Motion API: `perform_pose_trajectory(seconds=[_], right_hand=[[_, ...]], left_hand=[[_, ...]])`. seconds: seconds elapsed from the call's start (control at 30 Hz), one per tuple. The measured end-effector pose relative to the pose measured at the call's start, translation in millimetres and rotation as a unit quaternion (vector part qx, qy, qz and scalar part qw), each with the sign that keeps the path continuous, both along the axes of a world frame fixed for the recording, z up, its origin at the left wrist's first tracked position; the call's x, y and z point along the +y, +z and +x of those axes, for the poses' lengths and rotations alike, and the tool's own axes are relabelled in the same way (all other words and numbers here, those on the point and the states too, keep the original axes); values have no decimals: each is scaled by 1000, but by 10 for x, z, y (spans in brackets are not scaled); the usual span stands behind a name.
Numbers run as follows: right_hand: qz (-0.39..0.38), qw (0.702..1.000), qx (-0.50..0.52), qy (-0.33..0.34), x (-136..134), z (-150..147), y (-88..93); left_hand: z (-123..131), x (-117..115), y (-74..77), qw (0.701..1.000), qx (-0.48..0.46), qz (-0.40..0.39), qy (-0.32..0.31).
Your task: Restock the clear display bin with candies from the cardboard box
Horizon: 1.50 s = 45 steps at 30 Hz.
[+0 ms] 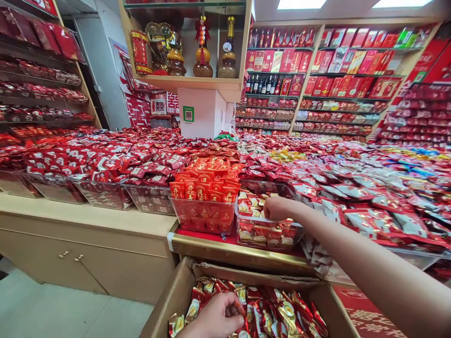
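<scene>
My left hand (219,313) is low in the open cardboard box (165,300), among red and gold candy packets (289,312). Its fingers are curled toward the thumb; whatever lies between them cannot be made out. My right hand (277,208) reaches from the right to a clear plastic bin (239,219), its fingers closed just over small red, white and gold packets (251,203). Anything inside that fist is hidden. Left of this bin stands another clear bin heaped with bright red packets (204,185) with gold lettering.
A row of clear bins (150,199) full of red packets lines the beige counter (88,213). A gold-edged ledge (239,251) runs between the bins and the box. More packets (387,188) spread to the right. A display cabinet (183,83) hangs over the middle.
</scene>
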State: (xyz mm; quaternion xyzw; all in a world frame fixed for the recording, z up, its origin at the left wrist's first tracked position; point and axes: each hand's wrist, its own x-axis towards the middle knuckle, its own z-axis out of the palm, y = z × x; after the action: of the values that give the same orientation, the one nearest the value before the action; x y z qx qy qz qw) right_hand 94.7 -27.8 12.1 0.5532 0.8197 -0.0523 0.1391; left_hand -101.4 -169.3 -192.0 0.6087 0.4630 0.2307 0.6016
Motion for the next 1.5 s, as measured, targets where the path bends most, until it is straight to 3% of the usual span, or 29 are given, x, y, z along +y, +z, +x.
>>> perform_pose_trajectory(seconds=[0.2, 0.43, 0.8, 1.03, 1.5], right_hand=[[-48, 998, 17, -26, -20, 34, 115], [-110, 989, 71, -67, 20, 131, 67], [-160, 987, 13, -7, 82, 235, 8], [-150, 987, 11, -54, 26, 180, 38], [-107, 990, -48, -77, -37, 43, 82]], left_hand=[[-9, 21, -37, 1000, 9, 5, -14], [-1, -9, 30, 999, 30, 12, -9], [-30, -6, 86, 993, 100, 25, -48], [-41, -22, 110, 987, 144, 36, -54], [-37, -19, 104, 985, 168, 20, -40]])
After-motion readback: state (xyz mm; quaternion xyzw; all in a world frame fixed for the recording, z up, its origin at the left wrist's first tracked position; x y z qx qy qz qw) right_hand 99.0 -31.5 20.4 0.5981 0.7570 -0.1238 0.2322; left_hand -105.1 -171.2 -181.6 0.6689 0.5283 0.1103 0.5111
